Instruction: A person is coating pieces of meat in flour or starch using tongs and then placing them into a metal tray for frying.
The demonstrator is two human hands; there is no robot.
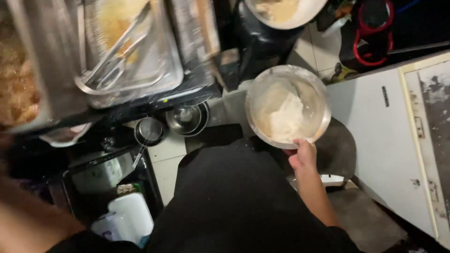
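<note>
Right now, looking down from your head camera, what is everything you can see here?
metal bowl: one, silver, holding pale floury dough, centre right, held at its near rim.
wire skimmer: one, silver, lying in a metal tray, top left.
fried food: golden brown, far left edge, blurred.
small pots: two, steel, on the tiled floor below the tray.
white tub: one, bottom left, in a dark crate.
pale bowl: one, top centre, partly cut off.
white cabinet: one, right side.
right hand: grips the metal bowl's rim.
left arm: blurred, bottom left; hand not visible.
</note>
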